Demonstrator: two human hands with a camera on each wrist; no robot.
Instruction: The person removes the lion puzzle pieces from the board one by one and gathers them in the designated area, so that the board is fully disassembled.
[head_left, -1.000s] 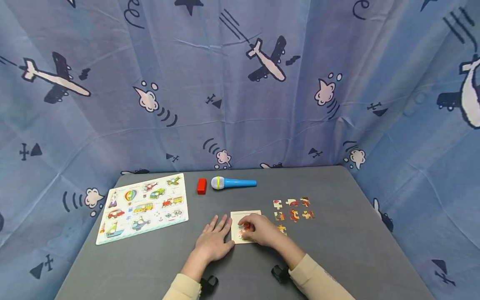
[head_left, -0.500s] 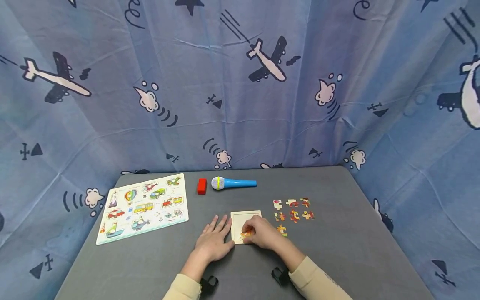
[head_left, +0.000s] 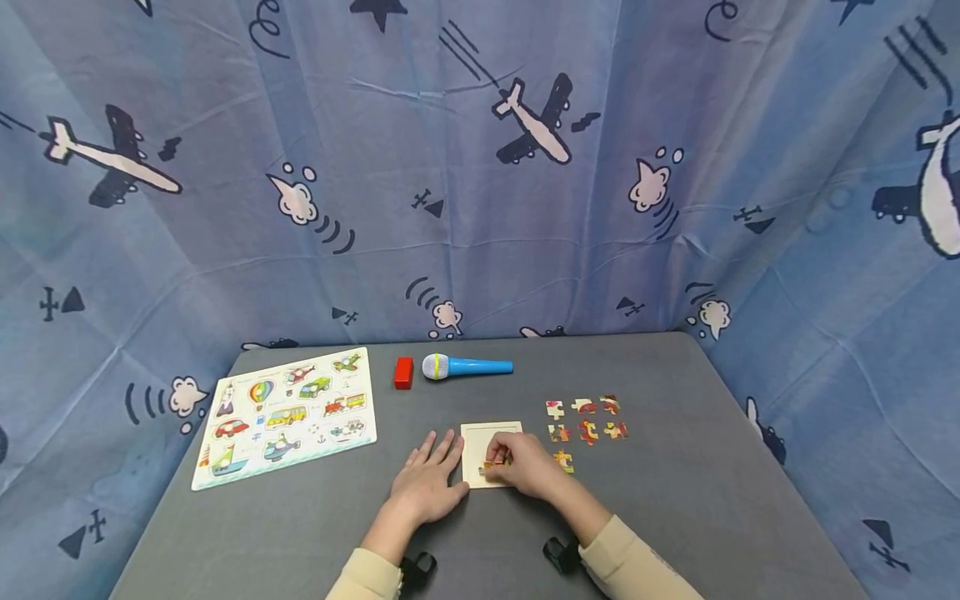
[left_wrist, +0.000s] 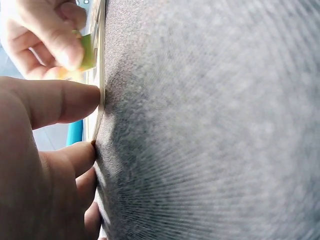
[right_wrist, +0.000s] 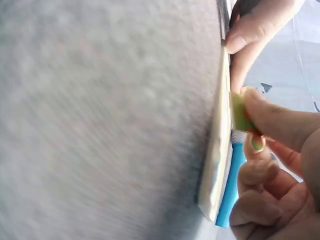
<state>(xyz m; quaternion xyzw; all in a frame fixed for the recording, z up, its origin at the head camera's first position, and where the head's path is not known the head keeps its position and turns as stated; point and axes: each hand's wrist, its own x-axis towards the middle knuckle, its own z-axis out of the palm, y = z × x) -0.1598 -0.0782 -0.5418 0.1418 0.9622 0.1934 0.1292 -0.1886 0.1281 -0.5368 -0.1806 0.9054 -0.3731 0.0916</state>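
A square pale wooden puzzle tray [head_left: 474, 442] lies in the middle of the table. My right hand [head_left: 528, 468] is over the tray's lower right part, pinching a jigsaw piece [right_wrist: 240, 112] between thumb and fingers. That piece shows green and yellow-orange and stands tilted on edge close over the tray; the fingers partly cover it in the head view. To the left, my left hand [head_left: 426, 490] rests flat on the table with fingers spread, its thumb touching the tray's left edge. Several loose jigsaw pieces [head_left: 588, 431] lie in rows right of the tray.
A picture board [head_left: 281, 417] with vehicles lies at the left. Behind the tray are a red block [head_left: 403, 372] and a blue toy microphone [head_left: 480, 367]. The grey table [head_left: 675, 508] ends at a blue patterned curtain [head_left: 480, 208].
The right hand has turned the jigsaw piece over the tray, from its orange face showing half a second ago to edge-on now. The left hand and loose pieces have stayed put.
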